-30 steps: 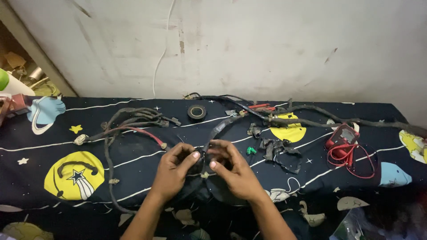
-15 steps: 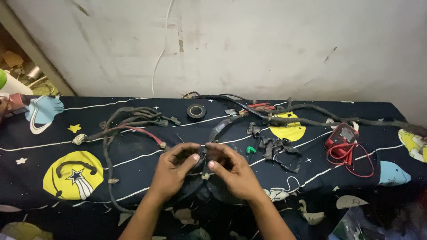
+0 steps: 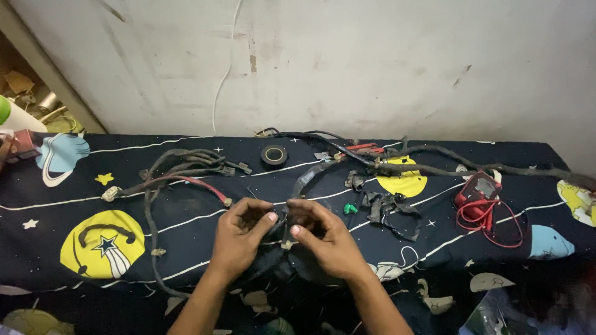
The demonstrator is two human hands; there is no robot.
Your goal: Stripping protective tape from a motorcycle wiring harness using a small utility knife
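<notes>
1. The black tape-wrapped wiring harness (image 3: 282, 231) lies at the near middle of the surface (image 3: 186, 248), which is draped in a dark space-print cloth; one bundle of it runs up between my two hands toward the far edge.
2. My left hand (image 3: 239, 239) is curled narrow on the bundle, thumb and fingers pinched round it; my right hand (image 3: 323, 239) pinches the same stretch from the other side, thumbs nearly meeting.
3. I judge the step in hand to be working the old wrap at that spot; whether the tape is coming off or going on I cannot tell, since my fingers hide it.
4. The next move calls for one hand to keep the bundle steady while the other works, with a gentle pull so no wire is strained.
5. The black roll of insulating tape (image 3: 274, 154) sits well beyond my hands; torn black tape scraps (image 3: 388, 209) lie to the right; the red multimeter with red leads (image 3: 479, 189) is further right, apart.
</notes>
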